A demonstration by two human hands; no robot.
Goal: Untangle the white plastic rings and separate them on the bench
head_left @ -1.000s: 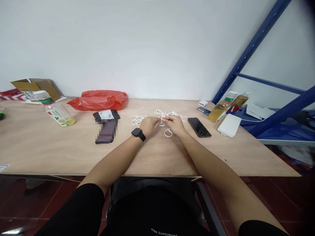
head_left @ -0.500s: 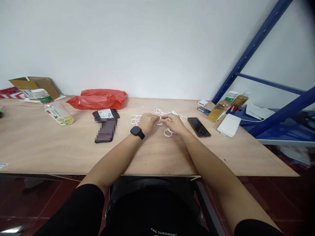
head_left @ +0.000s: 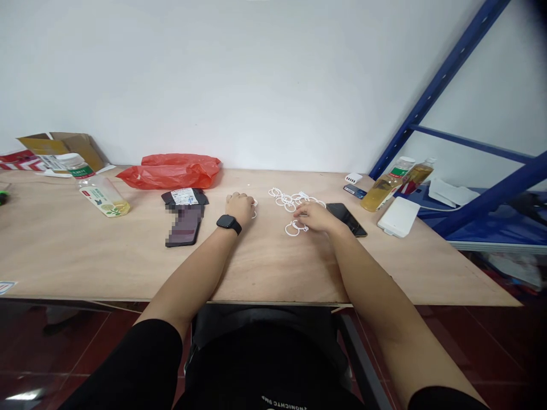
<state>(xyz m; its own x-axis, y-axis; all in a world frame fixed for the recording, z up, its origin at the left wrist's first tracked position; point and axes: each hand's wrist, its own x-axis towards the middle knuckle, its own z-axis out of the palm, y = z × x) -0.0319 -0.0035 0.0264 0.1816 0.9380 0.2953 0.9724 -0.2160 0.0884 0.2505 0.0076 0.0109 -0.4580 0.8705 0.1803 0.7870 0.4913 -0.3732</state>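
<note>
My left hand (head_left: pixel 240 206), with a black smartwatch (head_left: pixel 229 222) on its wrist, rests on the wooden table with curled fingers. White rings (head_left: pixel 255 209) peek out beside its right edge; the fingertips and anything in them are hidden. My right hand (head_left: pixel 314 216) hovers palm-down over the table, fingers loosely bent and apart, nothing visible between them. Just beyond it lies a loose cluster of thin white rings (head_left: pixel 287 200) with small tabs. Closer to me, below the fingers, is another white ring (head_left: pixel 292 229).
A dark phone (head_left: pixel 348 219) lies right of my right hand, partly behind it. Farther right are a white box (head_left: pixel 399 217) and a drink bottle (head_left: pixel 382 191). Leftward sit a black packet (head_left: pixel 186 222), a red plastic bag (head_left: pixel 175 173) and a tilted bottle (head_left: pixel 102 196). Blue shelving (head_left: pixel 470 154) borders the right.
My hands were together over the rings and have come apart. The left has moved left onto the left-hand rings, the right a little to the right and down.
</note>
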